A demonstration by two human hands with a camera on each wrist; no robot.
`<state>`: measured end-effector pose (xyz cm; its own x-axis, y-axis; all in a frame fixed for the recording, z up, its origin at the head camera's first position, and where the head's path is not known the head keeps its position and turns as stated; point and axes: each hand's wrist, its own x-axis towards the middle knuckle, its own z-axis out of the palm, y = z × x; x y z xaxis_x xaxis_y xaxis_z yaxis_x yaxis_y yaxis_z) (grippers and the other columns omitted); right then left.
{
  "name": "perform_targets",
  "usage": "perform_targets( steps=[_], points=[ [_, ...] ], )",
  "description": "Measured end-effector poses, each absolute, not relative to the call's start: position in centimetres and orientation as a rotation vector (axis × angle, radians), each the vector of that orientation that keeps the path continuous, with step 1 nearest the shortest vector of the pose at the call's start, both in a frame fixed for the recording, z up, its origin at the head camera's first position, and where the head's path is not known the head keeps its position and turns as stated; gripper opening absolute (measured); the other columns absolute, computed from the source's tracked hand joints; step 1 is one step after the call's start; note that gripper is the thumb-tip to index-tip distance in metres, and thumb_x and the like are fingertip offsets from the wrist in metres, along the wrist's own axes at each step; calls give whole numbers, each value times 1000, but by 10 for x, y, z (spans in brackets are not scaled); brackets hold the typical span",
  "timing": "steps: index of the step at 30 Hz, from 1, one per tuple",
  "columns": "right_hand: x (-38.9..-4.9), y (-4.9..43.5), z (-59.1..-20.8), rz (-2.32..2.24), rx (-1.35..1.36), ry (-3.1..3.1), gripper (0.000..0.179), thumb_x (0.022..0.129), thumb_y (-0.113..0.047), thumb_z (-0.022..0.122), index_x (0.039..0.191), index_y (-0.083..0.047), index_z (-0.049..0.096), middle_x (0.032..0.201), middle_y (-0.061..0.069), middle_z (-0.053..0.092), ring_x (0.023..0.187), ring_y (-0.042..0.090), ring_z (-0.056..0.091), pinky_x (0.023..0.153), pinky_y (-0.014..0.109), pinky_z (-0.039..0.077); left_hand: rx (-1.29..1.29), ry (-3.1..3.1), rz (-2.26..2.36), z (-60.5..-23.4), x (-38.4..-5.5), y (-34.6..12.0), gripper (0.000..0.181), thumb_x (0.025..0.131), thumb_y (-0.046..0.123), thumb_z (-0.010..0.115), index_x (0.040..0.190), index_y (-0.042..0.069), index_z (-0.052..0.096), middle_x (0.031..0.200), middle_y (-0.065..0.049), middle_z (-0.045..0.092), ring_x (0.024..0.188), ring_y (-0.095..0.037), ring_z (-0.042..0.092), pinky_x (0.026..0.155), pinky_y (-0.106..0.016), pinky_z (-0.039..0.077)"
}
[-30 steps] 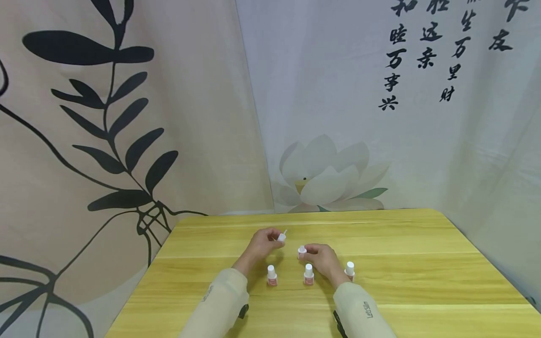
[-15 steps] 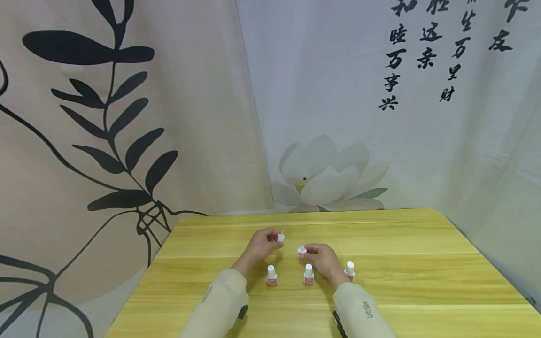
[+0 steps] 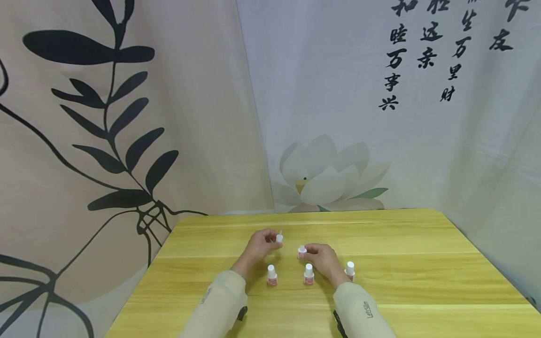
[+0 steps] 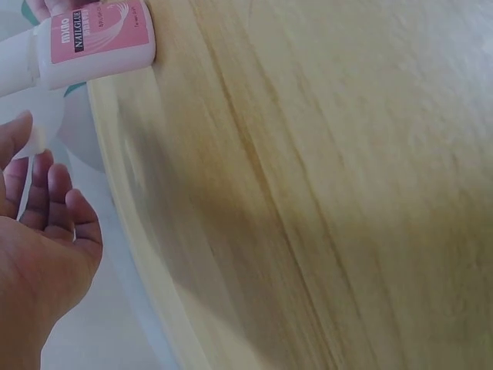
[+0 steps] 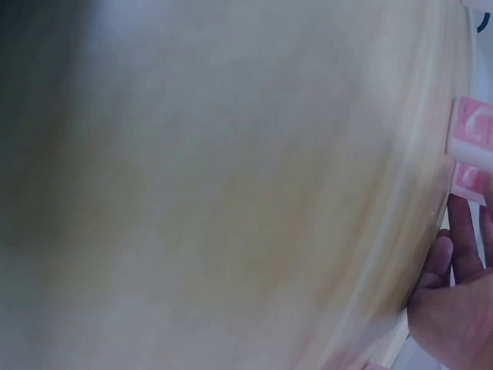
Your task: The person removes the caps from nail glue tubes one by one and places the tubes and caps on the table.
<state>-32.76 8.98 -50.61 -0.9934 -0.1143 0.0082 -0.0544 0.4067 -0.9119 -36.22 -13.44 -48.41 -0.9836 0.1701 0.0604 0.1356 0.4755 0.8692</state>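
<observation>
Over the table's far half, my left hand (image 3: 262, 244) pinches a white bottle cap (image 3: 279, 238) with a thin applicator stem pointing up. In the left wrist view the fingers of the left hand (image 4: 50, 239) curl around the pale cap, mostly hidden there. To its right, my right hand (image 3: 323, 259) grips an uncapped nail glue bottle (image 3: 302, 251) between thumb and fingers, standing upright close over the wood. The bottle's short nozzle shows at its top. A nail glue bottle (image 4: 100, 42) with a pink label appears large in the left wrist view.
Nearer the person, three capped nail glue bottles stand in a row: left (image 3: 272, 276), middle (image 3: 309, 274) and right (image 3: 350, 268). The right one is partly behind the right wrist. A patterned cloth (image 3: 211, 117) hangs behind the wooden table (image 3: 401, 281).
My left hand has drifted slightly left with the cap, and the stem has turned from leaning right to nearly upright. The right hand and its bottle have stayed in place.
</observation>
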Motion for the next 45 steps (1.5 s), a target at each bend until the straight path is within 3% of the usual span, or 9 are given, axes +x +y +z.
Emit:
perform_targets(
  steps=[38,45],
  points=[
    [-328,89,-506,-1634,-152,2625,31,91,-23,74,116,-6,71,117,9,69,117,34,59,100,52,44,275,2644,1614,-502,-361,-156,21,84,5,77,102,0,68,90,-5,65,84,-16,59,79,-33,52],
    [-329,90,-507,-1630,-150,2630,29,90,-23,74,115,-7,72,116,8,70,116,34,59,100,53,44,268,2657,1564,-506,-362,-155,18,83,7,79,97,4,69,88,-1,65,85,-16,59,80,-34,50]
  ],
)
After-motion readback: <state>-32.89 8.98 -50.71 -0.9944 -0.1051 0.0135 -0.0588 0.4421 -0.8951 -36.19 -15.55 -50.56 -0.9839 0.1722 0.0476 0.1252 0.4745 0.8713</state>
